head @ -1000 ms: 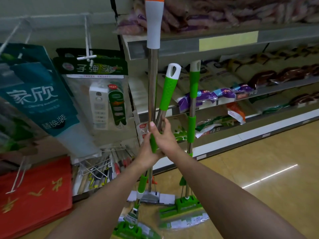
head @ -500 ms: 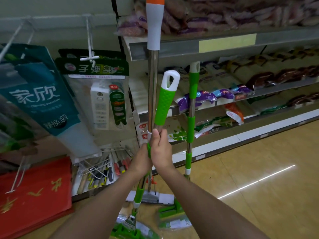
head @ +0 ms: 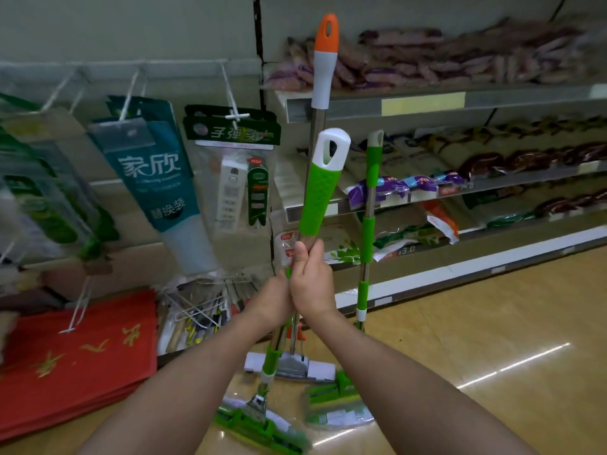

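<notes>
Shop aisle.

Shelves (head: 427, 103): grey metal, long and flat-edged, loaded with soft, shiny packets.

Floor (head: 509, 323): glossy tan tile, slick-looking, with a strip of reflected light.

Red stack (head: 75, 362): flat sheets or bags with gold lettering, low at left. Which of the two, I cannot tell.

Hanging packs (head: 154, 178): on white wire hooks above it. Crinkly clear plastic with teal and green cards.

Green mop (head: 320, 192): the thing in hand. It stands tilted in front of the shelf end, top leaning right, head down on the floor at the bottom of the view. Smooth bright steel pole, dimpled green rubber grip, white plastic cap with an oval hang hole. The flat green head is partly in clear film.

Orange-tipped mop (head: 323, 70): upright directly behind it, taller, with a white sleeve.

Third mop (head: 368, 231): just to the right, thinner, with green collars.

Right hand (head: 312, 284): clenched round the pole just under the green grip.

Left hand (head: 271, 300): wrapped round the pole directly below, touching the right.

Judgement: this looks like twisting or adjusting the pole. It is best done with one hand holding fast while the other turns. Keep the pole off the orange-tipped mop so neither leaning mop gets knocked. Plant the head flat so it cannot skate on the tile.
</notes>
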Demonstrator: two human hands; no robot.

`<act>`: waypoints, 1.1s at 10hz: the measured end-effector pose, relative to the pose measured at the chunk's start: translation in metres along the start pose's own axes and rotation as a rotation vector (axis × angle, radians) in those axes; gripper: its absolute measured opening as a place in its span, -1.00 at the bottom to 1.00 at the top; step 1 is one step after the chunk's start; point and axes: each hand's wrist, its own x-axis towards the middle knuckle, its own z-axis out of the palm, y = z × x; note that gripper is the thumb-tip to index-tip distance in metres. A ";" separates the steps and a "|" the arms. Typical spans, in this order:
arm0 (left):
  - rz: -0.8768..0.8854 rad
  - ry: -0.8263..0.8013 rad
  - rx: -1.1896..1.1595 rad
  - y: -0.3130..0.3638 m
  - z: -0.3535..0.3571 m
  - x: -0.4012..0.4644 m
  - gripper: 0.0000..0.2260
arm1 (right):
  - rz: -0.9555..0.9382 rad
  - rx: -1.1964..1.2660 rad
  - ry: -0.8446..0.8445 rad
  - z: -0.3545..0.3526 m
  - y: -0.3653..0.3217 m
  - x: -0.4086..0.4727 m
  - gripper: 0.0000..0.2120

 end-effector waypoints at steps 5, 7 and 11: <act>0.017 0.209 -0.213 0.016 -0.074 -0.119 -0.75 | -0.318 -0.087 0.130 -0.003 -0.102 -0.077 -0.67; 0.055 0.233 -0.186 0.010 -0.094 -0.142 -0.65 | -0.351 -0.106 0.140 0.000 -0.129 -0.090 -0.68; 0.155 0.328 -0.064 -0.026 -0.181 -0.187 -0.73 | -0.507 -0.166 0.304 0.041 -0.221 -0.122 -0.48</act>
